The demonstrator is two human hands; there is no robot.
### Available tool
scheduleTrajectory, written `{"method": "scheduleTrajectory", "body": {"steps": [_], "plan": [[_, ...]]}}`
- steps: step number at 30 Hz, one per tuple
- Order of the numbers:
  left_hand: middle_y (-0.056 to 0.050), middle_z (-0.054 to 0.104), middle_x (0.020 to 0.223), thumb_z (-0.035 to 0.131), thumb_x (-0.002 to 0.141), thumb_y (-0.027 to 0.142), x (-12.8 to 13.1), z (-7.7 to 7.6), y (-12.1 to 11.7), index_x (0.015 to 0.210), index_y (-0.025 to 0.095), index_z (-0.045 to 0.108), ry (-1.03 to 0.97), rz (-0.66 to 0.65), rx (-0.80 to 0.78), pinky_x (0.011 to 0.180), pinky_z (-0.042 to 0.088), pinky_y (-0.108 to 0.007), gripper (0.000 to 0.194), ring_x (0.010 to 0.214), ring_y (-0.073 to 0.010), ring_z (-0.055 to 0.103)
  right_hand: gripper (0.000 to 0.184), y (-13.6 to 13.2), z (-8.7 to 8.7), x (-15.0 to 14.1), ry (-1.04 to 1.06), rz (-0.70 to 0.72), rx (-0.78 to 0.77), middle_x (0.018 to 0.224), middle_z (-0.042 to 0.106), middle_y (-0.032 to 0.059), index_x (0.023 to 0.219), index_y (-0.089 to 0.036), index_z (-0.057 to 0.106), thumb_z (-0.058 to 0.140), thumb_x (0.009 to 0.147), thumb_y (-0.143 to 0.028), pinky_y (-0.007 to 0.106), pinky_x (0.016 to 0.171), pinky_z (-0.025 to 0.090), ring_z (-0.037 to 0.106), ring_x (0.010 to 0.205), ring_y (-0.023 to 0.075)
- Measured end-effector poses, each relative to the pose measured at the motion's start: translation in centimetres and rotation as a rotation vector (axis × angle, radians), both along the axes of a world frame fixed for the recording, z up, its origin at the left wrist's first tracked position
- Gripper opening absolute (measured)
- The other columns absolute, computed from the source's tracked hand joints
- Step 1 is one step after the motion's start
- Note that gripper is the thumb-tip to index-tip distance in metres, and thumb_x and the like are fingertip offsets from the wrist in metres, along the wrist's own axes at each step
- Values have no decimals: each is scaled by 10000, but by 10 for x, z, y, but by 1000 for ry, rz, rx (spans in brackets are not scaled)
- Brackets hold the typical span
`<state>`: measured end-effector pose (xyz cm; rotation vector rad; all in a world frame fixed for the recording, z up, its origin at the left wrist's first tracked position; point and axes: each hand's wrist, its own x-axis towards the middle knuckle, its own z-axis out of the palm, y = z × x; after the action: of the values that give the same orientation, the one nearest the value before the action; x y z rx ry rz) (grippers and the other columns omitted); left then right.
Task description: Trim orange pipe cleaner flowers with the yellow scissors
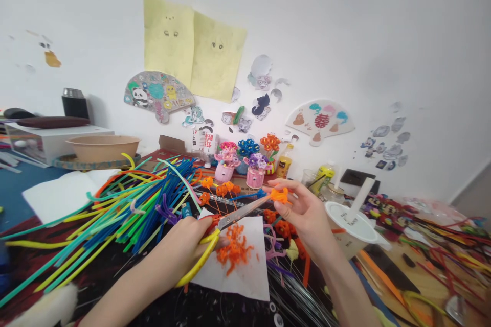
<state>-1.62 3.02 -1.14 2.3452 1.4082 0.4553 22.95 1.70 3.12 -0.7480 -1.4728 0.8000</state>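
Observation:
My left hand (186,241) is wrapped round the yellow-handled scissors (238,215), whose blades point up and to the right. The blade tips reach the small orange pipe cleaner flower (281,194). My right hand (305,209) pinches that flower between thumb and fingers. Below the scissors lies a white sheet of paper (255,283), with a heap of orange fuzzy clippings (235,250) on it. More orange pipe cleaner flowers (226,189) are just behind the paper, and some are partly hidden by my right hand.
Long coloured pipe cleaners (126,209) are piled at left. Finished flower pots (254,176) stand near the wall. A white-lidded container (353,225) is right of my right forearm. Thin wires (303,286) lie in front. A tan bowl (103,148) sits at back left.

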Motion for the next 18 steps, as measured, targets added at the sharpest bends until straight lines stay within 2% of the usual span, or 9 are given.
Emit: {"method": "scheduleTrajectory", "body": {"steps": [8, 14, 18], "plan": [[31, 410, 586, 384, 857, 589, 0, -2, 1, 685, 213, 445, 9, 6, -11, 509, 199, -243, 419, 512, -126, 367, 176, 0, -2, 1, -6, 5, -4, 1135, 656, 32, 931, -268, 648, 733, 781, -235, 364, 921, 504, 643, 1057, 232], [47, 356, 538, 410, 838, 532, 2, 4, 1, 653, 221, 420, 31, 28, -8, 494, 179, -250, 362, 484, -122, 296, 182, -1, 0, -1, 4, 7, -27, 1121, 671, 40, 931, -262, 651, 741, 772, -266, 360, 904, 511, 648, 1039, 232], [40, 431, 569, 481, 796, 496, 0, 10, 0, 686, 220, 455, -6, 19, -10, 507, 215, -238, 299, 508, -128, 361, 217, -1, 1, 2, 10, 4, -57, 1138, 667, 58, 928, -253, 649, 761, 749, -302, 383, 921, 495, 645, 1043, 248]]}}
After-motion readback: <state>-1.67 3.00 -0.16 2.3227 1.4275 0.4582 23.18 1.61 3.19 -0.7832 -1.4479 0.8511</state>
